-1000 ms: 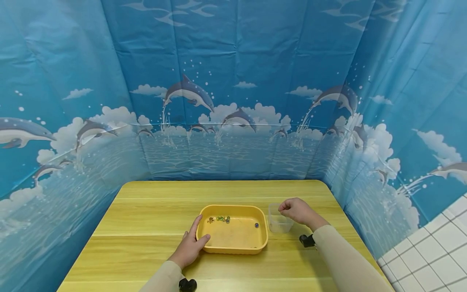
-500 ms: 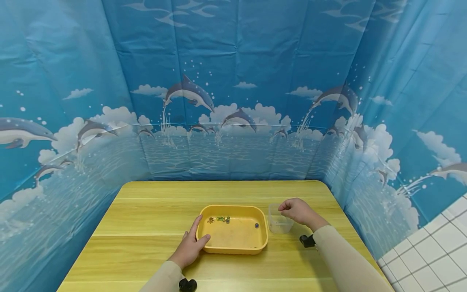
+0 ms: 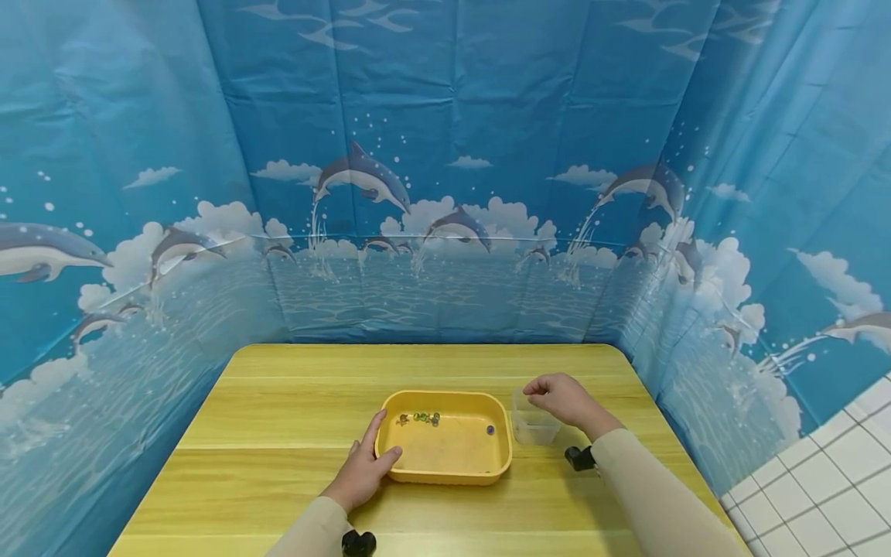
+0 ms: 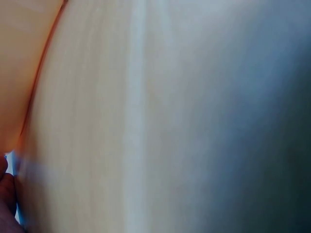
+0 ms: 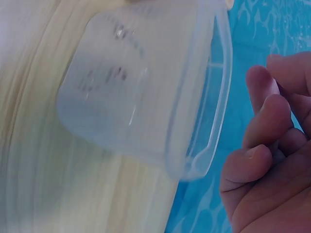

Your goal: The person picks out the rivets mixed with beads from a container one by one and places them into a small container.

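My left hand [image 3: 358, 476] grips the near-left corner of a yellow plastic tray [image 3: 445, 478], thumb over the rim and fingers along the left side. In the left wrist view only a blurred edge of the tray [image 4: 24, 63] and a bit of that hand show. Several small glass marbles [image 3: 422, 418] lie near the tray's far-left wall; one blue marble [image 3: 490, 430] is at its right. Over a clear plastic container [image 3: 534, 433] right of the tray, my right hand [image 3: 562, 398] hovers with loosely bent fingers [image 5: 248, 165]; nothing shows between them. Small dark spots show through the container [image 5: 121, 107].
A yellow wood-grain table [image 3: 313, 363] carries both containers. Blue curtains [image 3: 445, 294] printed with dolphins surround it at the back and sides. White tiles [image 3: 828, 464] show at the lower right.
My right hand has shifted slightly left and away from me over the clear container, its fingers loosening a little. The left hand, tray and marbles stay put.
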`<state>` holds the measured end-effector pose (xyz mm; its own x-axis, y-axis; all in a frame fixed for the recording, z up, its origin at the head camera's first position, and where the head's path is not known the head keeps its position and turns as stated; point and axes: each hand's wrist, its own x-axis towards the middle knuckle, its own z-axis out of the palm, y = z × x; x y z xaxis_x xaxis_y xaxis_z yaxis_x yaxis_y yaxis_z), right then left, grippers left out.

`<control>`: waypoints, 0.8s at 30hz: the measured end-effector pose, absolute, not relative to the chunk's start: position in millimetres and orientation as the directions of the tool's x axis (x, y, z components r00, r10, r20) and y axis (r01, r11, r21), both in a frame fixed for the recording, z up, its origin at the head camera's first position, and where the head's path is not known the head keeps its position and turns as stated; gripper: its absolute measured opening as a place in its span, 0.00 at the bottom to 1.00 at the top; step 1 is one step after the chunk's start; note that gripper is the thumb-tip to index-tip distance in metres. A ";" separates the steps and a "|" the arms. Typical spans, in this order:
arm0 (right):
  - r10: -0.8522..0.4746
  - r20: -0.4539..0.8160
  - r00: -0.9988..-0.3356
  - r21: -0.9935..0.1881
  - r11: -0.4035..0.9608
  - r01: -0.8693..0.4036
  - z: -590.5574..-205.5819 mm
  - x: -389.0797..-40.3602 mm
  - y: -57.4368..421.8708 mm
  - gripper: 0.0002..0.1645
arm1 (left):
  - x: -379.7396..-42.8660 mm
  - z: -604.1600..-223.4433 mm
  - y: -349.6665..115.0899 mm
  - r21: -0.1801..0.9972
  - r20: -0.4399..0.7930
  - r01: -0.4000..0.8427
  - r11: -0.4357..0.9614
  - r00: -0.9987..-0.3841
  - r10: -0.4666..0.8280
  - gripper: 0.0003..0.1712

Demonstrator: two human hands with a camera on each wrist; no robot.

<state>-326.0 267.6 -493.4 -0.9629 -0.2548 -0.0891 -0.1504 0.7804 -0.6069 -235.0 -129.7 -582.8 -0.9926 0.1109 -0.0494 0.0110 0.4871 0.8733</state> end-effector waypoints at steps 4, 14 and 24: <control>-0.268 -0.075 -0.960 -0.609 0.775 -0.169 -489.8 -326.7 255.2 0.11 | -234.6 -582.1 -130.2 0.873 -0.050 0.012 0.487 -0.992 0.115 0.41; -0.300 -0.076 -0.951 -0.660 0.730 -0.177 -482.0 -325.5 215.9 0.12 | -234.6 -581.8 -129.4 0.874 -0.049 0.008 0.486 -0.993 0.104 0.41; -0.366 -0.084 -0.927 -0.680 0.701 -0.214 -481.0 -327.1 180.7 0.12 | -234.4 -581.9 -129.1 0.876 -0.052 0.005 0.483 -0.993 0.103 0.41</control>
